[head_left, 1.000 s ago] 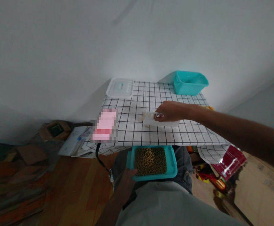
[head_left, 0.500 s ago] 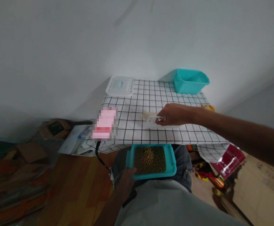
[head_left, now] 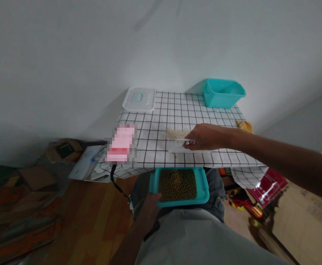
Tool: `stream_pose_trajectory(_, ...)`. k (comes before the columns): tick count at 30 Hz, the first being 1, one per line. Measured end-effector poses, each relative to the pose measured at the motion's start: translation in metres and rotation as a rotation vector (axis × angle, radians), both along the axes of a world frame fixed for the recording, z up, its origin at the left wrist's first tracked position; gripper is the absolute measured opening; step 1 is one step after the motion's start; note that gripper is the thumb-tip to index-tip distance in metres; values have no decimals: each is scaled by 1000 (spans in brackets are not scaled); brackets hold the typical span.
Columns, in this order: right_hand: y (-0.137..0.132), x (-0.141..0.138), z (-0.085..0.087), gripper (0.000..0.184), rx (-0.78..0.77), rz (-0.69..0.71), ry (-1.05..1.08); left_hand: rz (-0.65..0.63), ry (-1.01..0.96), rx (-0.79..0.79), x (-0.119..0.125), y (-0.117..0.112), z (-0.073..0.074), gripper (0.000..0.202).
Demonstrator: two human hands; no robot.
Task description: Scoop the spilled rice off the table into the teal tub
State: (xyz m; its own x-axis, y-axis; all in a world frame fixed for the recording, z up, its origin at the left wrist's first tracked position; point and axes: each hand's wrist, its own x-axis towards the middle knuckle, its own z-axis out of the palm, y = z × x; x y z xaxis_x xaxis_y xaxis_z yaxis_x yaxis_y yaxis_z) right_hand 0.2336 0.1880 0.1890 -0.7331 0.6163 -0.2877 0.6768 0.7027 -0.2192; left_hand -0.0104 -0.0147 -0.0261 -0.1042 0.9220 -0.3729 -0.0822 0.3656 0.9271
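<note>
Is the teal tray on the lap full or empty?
Full: the teal tray holds a layer of small brownish beans.

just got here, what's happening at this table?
A seated person holds a teal tray of beans on their lap with the left hand at its near left corner. The right hand reaches over the checked tablecloth and grips a small white plastic container, tipped beside a little pile of pale grains on the cloth. At the back of the table sit a clear lidded box and an empty-looking teal tub.
</note>
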Motion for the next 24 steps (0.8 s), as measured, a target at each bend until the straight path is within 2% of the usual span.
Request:
stream_pose_trajectory(10,-35,9,-1,27,28,83,-20,-96,24,-25,0,7,-9,29)
stream_pose_trajectory(15,-45,26,5,29,-3,23,-5,-103,41,27,4,9,-8,30)
stream_pose_trajectory(19,-29,17,4,26,-8,-24,104,-136,85,-20,4,10,-4,27)
stream_pose_trajectory(21,-12,0,1,24,-50,-47,159,-135,136,-52,2,9,-3,29)
stream_pose_trajectory(24,18,-33,-8,34,-141,-126,209,-126,183,-42,-2,5,-4,31)
